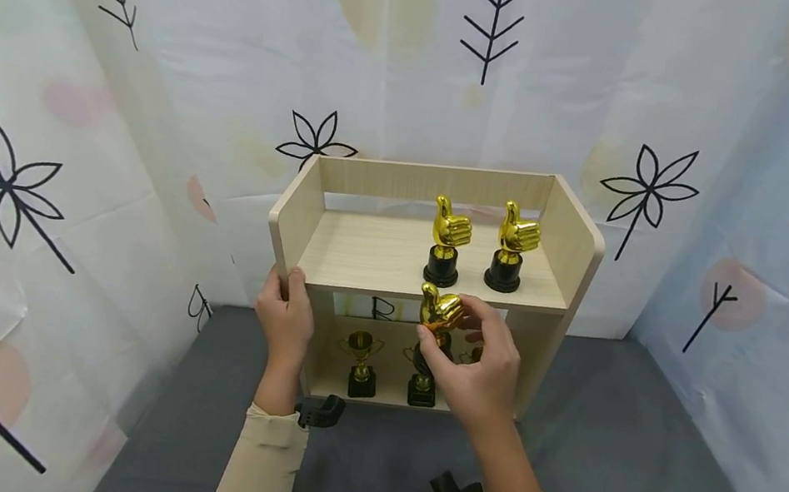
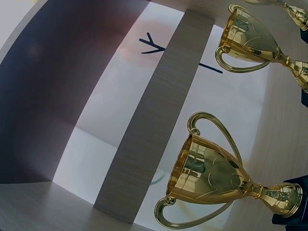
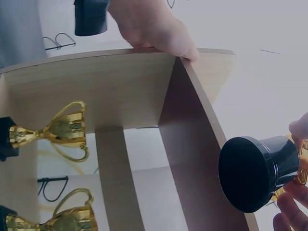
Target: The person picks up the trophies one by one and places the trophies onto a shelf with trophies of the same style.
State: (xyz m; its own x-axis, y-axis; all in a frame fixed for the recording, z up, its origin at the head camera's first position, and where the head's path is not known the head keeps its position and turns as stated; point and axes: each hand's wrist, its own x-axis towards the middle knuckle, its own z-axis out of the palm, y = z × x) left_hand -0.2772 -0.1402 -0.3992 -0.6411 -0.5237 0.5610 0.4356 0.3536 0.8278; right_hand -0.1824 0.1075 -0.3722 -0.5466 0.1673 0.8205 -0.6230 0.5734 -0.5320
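My right hand [image 1: 479, 367] pinches a gold thumbs-up trophy [image 1: 437, 307] by its gold part, in front of the upper board's edge. The right wrist view shows this trophy's round black base [image 3: 245, 173] tilted towards the camera. With thumb and fingers about its left side, my left hand [image 1: 286, 315] grips the two-tier wooden shelf [image 1: 363, 250]. On the upper tier, towards the right, stand two matching thumbs-up trophies, one nearer the middle [image 1: 450, 229] and one further right [image 1: 520, 232].
Gold two-handled cup trophies stand on the lower tier: the left cup [image 1: 363, 351], the middle cup [image 1: 422, 389] and another partly hidden behind my right hand. The shelf stands on a grey cloth [image 1: 606, 461]. Patterned white curtains [image 1: 226, 46] hang behind and at both sides.
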